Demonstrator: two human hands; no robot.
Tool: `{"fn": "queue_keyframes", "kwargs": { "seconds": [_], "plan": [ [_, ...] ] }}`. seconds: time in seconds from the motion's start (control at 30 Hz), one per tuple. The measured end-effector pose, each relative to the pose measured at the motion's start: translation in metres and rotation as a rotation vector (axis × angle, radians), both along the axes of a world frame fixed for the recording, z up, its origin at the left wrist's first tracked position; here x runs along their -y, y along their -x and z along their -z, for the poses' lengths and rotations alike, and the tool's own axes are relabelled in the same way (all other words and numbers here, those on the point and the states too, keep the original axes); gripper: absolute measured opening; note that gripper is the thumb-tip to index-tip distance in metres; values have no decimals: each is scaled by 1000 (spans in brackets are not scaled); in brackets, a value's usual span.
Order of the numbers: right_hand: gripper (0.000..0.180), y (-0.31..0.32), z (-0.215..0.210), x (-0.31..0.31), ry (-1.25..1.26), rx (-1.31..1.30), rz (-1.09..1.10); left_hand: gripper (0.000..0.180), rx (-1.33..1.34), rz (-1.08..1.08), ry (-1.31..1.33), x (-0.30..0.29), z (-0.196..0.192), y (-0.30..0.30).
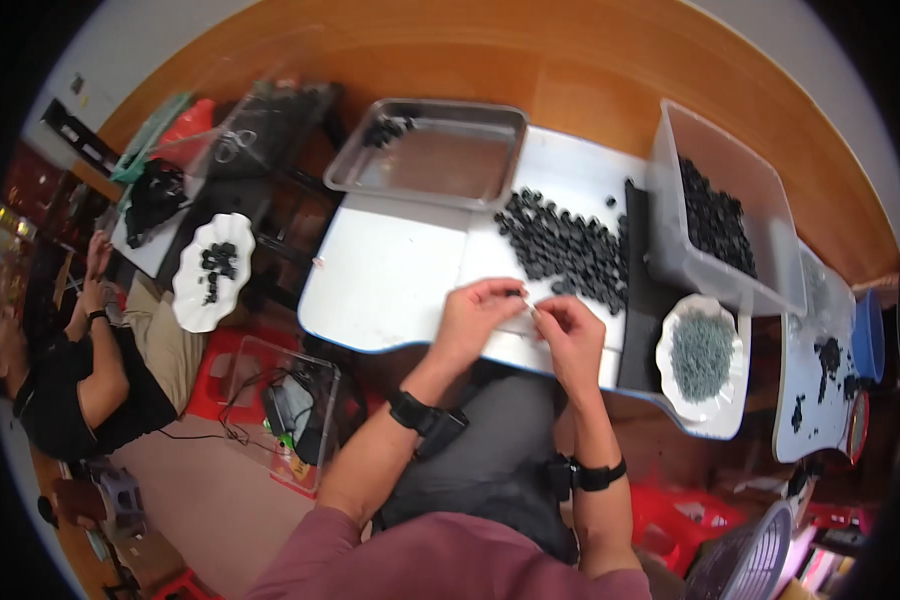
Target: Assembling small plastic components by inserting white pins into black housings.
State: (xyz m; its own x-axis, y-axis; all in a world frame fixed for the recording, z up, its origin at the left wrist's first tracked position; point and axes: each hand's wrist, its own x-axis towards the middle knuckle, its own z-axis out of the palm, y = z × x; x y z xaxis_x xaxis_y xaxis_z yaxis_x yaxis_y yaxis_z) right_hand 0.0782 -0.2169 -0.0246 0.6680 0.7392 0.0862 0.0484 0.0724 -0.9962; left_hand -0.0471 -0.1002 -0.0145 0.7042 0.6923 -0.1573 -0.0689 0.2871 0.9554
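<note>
"What is the dark piece (515,293) in the left hand (470,318), at centre?"
"Too small to tell; fingers cover part of it. Whatever lies at the tips of the right hand (575,340) is unclear too."
"And the co-worker (95,375) at nine o'clock?"
"Blurred near the rim."
"The grey basket (745,560), toward four o'clock?"
"Cut off by the lower edge, like the maroon shirt (460,555) at six."
"Three o'clock?"
"Grey-green bits (703,355), too fine to tell apart."
</note>
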Motion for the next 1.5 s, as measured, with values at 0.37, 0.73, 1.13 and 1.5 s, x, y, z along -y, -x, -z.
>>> {"fn": "queue_keyframes", "kwargs": {
  "seconds": [0.37,0.73,1.13,1.5],
  "plan": [
    [4,1,2,7,23,8,6,23,120,-100,-232,-52,-33,-18],
    [8,-7,-8,16,-208,-22,409,25,-109,-151,-747,-81,-53,-21],
    [6,9,-14,65,-18,393,371,27,-460,11,-1034,16,-20,-45],
    [9,2,-31,71,-17,533,252,17,-321,9,-1142,14,-11,-47]
  ]
}}
